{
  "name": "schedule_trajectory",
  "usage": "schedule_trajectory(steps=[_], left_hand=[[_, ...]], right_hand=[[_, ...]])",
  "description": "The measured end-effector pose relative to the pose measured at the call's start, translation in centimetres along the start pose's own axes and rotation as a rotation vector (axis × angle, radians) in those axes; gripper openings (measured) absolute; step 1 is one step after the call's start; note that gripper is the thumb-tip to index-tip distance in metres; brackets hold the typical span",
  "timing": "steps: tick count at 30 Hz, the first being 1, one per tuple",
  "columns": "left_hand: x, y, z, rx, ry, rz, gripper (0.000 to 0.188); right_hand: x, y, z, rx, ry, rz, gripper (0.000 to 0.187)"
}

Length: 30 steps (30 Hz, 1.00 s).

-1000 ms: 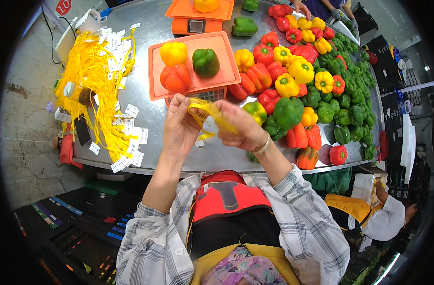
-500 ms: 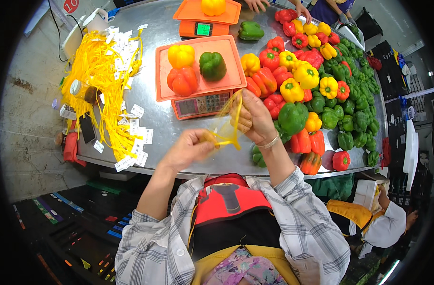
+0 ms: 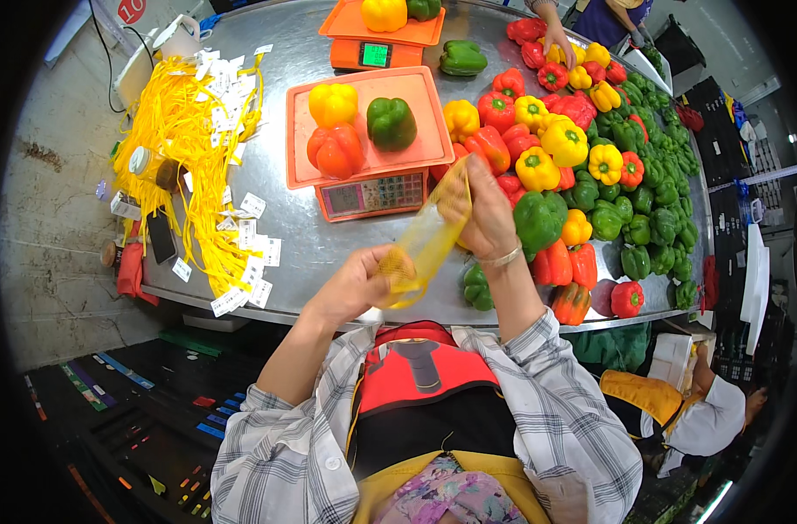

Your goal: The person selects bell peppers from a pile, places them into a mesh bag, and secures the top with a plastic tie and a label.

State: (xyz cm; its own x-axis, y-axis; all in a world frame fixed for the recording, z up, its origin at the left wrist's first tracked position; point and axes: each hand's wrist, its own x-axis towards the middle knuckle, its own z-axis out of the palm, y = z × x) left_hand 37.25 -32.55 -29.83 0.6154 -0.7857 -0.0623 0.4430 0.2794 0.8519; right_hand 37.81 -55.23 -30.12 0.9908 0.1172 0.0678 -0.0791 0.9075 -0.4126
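A yellow mesh bag (image 3: pixel 430 243) is stretched slantwise between my two hands, above the near edge of the metal table. My left hand (image 3: pixel 353 284) pinches its lower end. My right hand (image 3: pixel 488 211) holds the upper end, its fingers partly hidden by the mesh. Just beyond my hands stands an orange scale (image 3: pixel 370 197) with an orange tray (image 3: pixel 420 98). On that tray rest a yellow bell pepper (image 3: pixel 333 104), a red bell pepper (image 3: pixel 336 150) and a green bell pepper (image 3: pixel 391 123). Near my right wrist lies another green pepper (image 3: pixel 478 288) on the table.
Piled bell peppers (image 3: pixel 563 140) cover the table's right side, many of them green (image 3: pixel 662 223). Yellow mesh bags with white tags (image 3: pixel 185 157) heap at the left, by a phone (image 3: pixel 161 237) and a jar (image 3: pixel 153 168). A second scale (image 3: pixel 390 54) stands beyond; another person's hand (image 3: pixel 556 40) reaches into the peppers.
The mesh bag has been drawn out longer, my right hand moving right and my left slightly down. At the far scale, a green pepper now sits beside the yellow one.
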Motion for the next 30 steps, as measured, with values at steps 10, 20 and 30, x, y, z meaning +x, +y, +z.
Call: schedule_trajectory(steps=[10, 20, 30], left_hand=[[4.1, 1.4, -3.5, -0.493, 0.057, 0.267, 0.027], [1.9, 1.1, -2.0, 0.208, 0.277, 0.064, 0.02], [2.2, 1.3, 0.0, -0.4, 0.225, -0.052, 0.035]], right_hand=[[-2.0, 1.6, 5.5, -0.802, 0.017, 0.24, 0.031], [-1.5, 3.2, 0.3, 0.114, 0.018, 0.277, 0.035], [0.0, 1.3, 4.3, -0.369, 0.126, -0.103, 0.026]])
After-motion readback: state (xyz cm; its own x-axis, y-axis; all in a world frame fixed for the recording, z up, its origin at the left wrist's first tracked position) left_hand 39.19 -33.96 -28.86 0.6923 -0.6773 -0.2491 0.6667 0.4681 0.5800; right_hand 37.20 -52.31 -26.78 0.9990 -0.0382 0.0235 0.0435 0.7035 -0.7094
